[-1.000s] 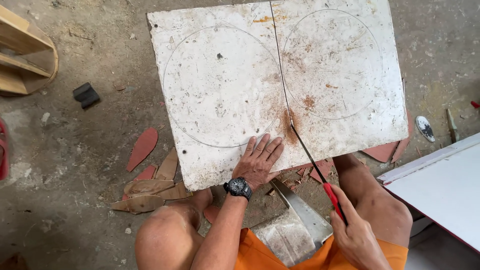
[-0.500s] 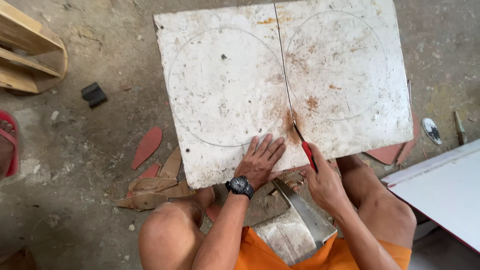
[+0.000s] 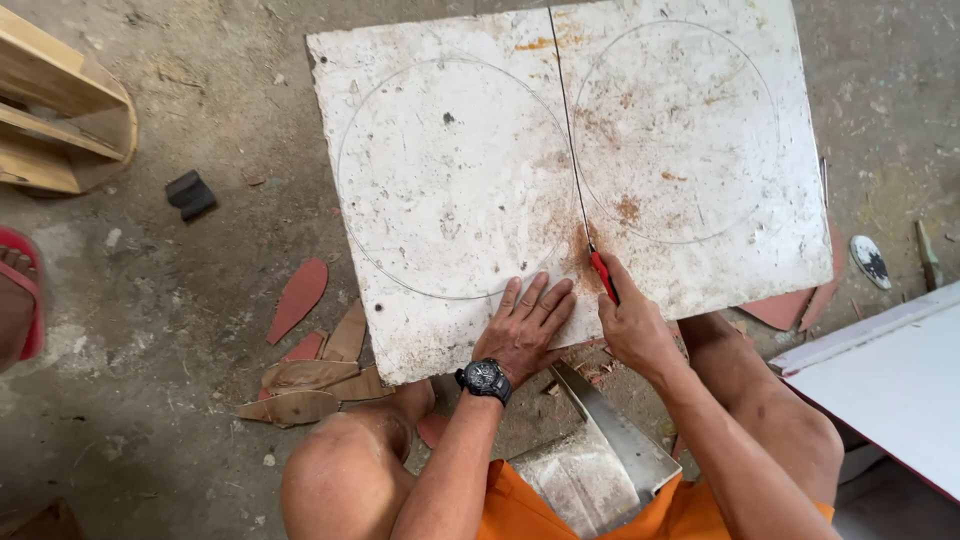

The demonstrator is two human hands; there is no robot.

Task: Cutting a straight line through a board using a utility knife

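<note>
A dirty white board [image 3: 450, 180] lies flat in front of me, with two large circles scribed on it and a straight cut line down the middle. My left hand [image 3: 530, 322], a black watch [image 3: 486, 378] on its wrist, presses flat on the board's near edge, fingers spread. My right hand [image 3: 630, 325] grips the red handle of a thin saw [image 3: 603, 276]. Its narrow blade runs away from me along the cut line, with orange-brown dust around the near end.
Red and brown offcuts [image 3: 300, 295] lie on the concrete floor at the left. A black block [image 3: 190, 193] and a wooden frame [image 3: 60, 110] are further left. Someone's foot in a red sandal [image 3: 18, 300] shows at the left edge. A white panel [image 3: 890, 375] lies at the right.
My right hand has pushed the saw forward, from back by my knee up to the board's near edge, so the blade now lies far along the cut line. The left hand stayed put.
</note>
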